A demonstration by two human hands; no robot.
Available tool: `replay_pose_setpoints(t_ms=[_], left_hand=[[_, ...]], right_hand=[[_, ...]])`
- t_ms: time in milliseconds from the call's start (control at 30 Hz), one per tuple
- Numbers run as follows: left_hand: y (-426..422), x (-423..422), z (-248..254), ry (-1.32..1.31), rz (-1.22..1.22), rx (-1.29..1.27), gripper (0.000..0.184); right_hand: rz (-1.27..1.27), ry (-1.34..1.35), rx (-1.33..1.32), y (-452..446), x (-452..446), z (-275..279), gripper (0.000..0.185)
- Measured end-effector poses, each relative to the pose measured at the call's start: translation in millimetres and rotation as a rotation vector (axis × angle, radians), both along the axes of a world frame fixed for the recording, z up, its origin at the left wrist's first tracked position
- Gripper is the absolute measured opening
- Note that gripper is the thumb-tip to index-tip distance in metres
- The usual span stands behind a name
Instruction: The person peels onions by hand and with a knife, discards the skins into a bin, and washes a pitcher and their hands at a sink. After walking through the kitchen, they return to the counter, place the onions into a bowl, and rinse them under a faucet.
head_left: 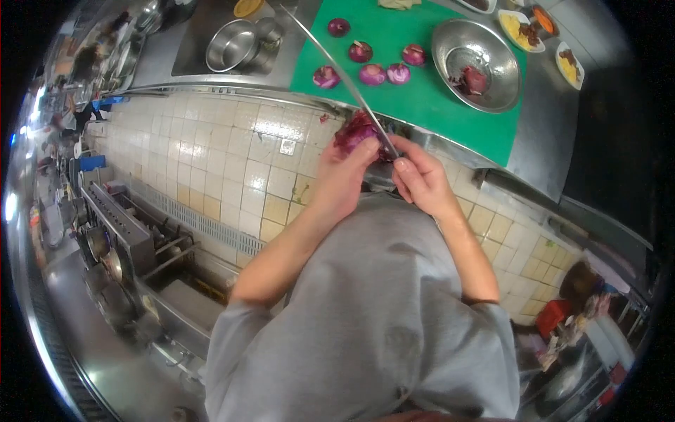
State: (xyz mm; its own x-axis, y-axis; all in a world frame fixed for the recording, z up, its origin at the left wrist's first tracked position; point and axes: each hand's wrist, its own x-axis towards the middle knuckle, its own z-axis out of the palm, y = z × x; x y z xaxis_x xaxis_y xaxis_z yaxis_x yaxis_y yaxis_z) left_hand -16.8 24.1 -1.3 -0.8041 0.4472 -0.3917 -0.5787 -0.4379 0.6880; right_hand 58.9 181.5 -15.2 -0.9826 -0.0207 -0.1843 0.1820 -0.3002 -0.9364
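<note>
Just off the front edge of the green cutting board [415, 98], my left hand [346, 172] is closed round a red onion [356, 135] with ragged, loose outer skin. My right hand [420, 176] grips a long knife [337, 70] near its handle end, against the onion's right side. The blade points up and left across the board. Several purple onions [373, 74] sit on the board's left part. At the right of the board stands a metal bowl [500, 60] with a dark red piece and skins inside.
A sink [190, 56] holding a metal pot [232, 46] lies left of the board. Small dishes of food [520, 32] stand at the back right. A stove with pans [116, 267] is at the lower left, a red container [553, 316] at the lower right.
</note>
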Motion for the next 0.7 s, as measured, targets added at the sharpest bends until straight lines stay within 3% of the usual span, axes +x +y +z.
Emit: replay_pose_setpoints(t_ms=[233, 400, 467, 600, 700], left_hand=[[-15, 1, -2, -0.079, -0.049, 0.09, 0.042], [-22, -1, -21, -0.129, -0.112, 0.308, 0.037], [-24, 0, -19, -0.121, -0.126, 0.368, 0.044], [-27, -8, -4, -0.203, -0.145, 0.406, 0.043], [-24, -17, -7, -0.207, -0.116, 0.268, 0.04]], right_hand=[[-0.187, -0.137, -0.065, 14, 3, -17, 0.043], [-0.13, -0.109, 0.027, 16, 3, -21, 0.042], [-0.115, -0.106, 0.046, 16, 3, -27, 0.042], [-0.094, -0.179, 0.075, 21, 6, -31, 0.044], [-0.077, -0.185, 0.136, 20, 3, -25, 0.047]])
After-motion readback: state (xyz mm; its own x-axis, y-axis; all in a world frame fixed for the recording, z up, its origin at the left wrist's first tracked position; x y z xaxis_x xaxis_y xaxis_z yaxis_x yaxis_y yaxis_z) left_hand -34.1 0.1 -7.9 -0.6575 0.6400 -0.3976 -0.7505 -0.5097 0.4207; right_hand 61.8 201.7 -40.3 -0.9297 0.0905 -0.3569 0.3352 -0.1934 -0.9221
